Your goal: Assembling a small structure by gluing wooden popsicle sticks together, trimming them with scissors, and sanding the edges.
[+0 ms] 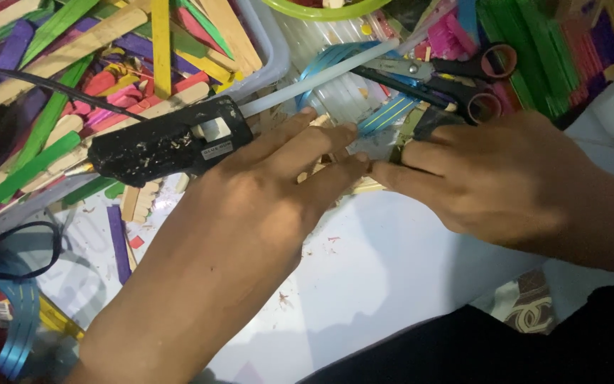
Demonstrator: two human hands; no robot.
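My left hand (264,195) lies flat, fingers stretched right and pressing on a small piece of wooden craft sticks (365,186) that is mostly hidden beneath both hands. My right hand (492,178) meets it from the right, fingertips touching the same piece. A black hot glue gun (158,146) lies just left of my left hand, nozzle pointing left, with a clear glue stick (321,78) sticking out of its back. Whether either hand grips the piece cannot be made out.
A clear bin (268,43) of coloured craft sticks sits at the upper left. Black-handled scissors (456,78) lie above my right hand. Blue striped ribbon (15,327) is at the lower left, stacked coloured sticks (548,50) at the upper right, and the white work surface (385,270) below.
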